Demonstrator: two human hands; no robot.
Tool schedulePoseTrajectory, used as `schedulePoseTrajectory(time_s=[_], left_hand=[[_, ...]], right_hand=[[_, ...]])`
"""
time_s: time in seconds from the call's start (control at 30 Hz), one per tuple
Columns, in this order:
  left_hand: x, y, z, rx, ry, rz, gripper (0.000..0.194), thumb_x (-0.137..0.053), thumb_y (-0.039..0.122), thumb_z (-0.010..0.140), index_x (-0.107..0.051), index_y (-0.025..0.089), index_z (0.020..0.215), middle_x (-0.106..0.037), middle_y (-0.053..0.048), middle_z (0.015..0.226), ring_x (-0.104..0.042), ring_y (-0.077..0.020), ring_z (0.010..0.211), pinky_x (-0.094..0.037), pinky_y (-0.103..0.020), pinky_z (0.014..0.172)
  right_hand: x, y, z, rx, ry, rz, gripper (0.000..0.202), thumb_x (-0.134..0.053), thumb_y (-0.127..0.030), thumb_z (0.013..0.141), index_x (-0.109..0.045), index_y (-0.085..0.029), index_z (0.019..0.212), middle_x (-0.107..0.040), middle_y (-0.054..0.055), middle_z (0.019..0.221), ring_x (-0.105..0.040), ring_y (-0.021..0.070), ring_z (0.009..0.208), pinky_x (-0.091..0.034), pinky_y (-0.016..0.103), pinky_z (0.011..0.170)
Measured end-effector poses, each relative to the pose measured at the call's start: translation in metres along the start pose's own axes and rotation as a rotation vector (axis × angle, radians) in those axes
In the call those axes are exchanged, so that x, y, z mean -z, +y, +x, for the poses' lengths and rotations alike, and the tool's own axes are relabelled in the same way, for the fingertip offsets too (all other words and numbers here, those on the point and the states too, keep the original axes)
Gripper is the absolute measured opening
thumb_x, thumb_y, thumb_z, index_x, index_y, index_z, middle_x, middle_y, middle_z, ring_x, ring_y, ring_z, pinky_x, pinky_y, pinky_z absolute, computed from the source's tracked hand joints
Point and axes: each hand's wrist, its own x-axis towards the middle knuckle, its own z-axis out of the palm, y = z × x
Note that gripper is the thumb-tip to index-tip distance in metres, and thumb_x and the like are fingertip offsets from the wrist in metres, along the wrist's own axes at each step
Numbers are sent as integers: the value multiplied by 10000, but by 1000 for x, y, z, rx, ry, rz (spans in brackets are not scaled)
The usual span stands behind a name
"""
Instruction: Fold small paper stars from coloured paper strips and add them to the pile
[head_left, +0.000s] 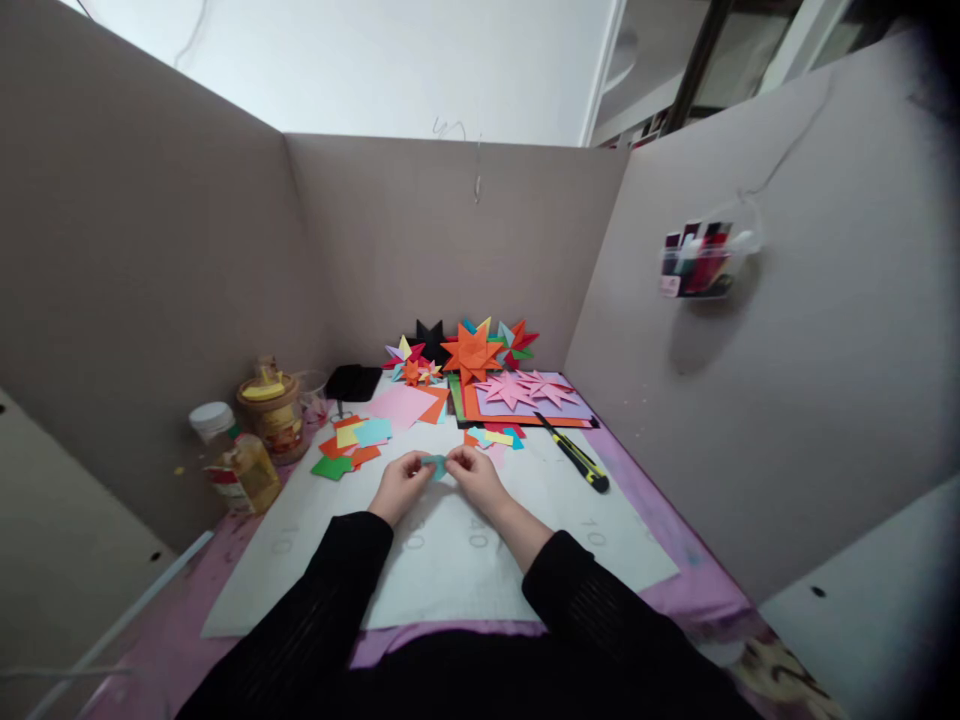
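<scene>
A small light-blue piece of paper (437, 466) is held between my two hands above the white sheet (450, 590). My left hand (401, 485) pinches its left side, and my right hand (477, 478) pinches its right side. Just beyond my right hand lie small blue, yellow and orange paper pieces (498, 438). Loose paper squares, among them a green one (331, 467) and a light-blue one (373, 432), lie to the left of my left hand. A yellow and black cutter (574, 453) rests to the right.
Folded paper stars (472, 353) stand at the back wall. Two pink stars (508, 389) lie on stacked coloured sheets (480, 411). At the left are a bottle (244, 470), a brown jar (276, 425), a clear cup (312, 395) and a black object (354, 382). Partitions surround the table.
</scene>
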Motion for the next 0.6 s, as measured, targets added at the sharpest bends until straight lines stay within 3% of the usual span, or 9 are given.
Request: schedulePoseTrajectory(time_s=[0.13, 0.3, 0.43, 0.6], left_hand=[[0, -1, 0, -51, 56, 98, 165, -598, 312, 717, -603, 147, 708, -519, 20, 611, -481, -114, 596, -381, -210, 538], [3, -1, 1, -174, 181, 211, 155, -637, 308, 684, -622, 159, 646, -551, 2, 656, -492, -118, 616, -394, -218, 558], [3, 4, -2, -47, 125, 69, 220, -623, 349, 709, -686, 148, 772, -620, -9, 609, -533, -125, 546, -428, -236, 546], [2, 10, -4, 19, 66, -102, 231, -654, 332, 689, -703, 152, 826, -700, -42, 711, -631, -169, 650, -494, -267, 628]], right_hand=[[-1, 1, 0, -155, -26, 99, 197, -603, -374, 720, -547, -186, 740, -434, -78, 427, -368, 78, 368, -264, 199, 381], [-3, 2, 2, -292, -65, 352, 308, -651, -431, 666, -506, -194, 798, -635, -10, 586, -580, 127, 463, -367, 195, 407], [-2, 2, 4, -273, -64, 467, 309, -705, -343, 621, -519, -191, 815, -677, 11, 738, -656, 154, 616, -431, 208, 498], [-2, -2, 3, -217, -101, 500, 269, -735, -271, 584, -538, -191, 748, -653, -16, 717, -658, 167, 676, -465, 247, 582]])
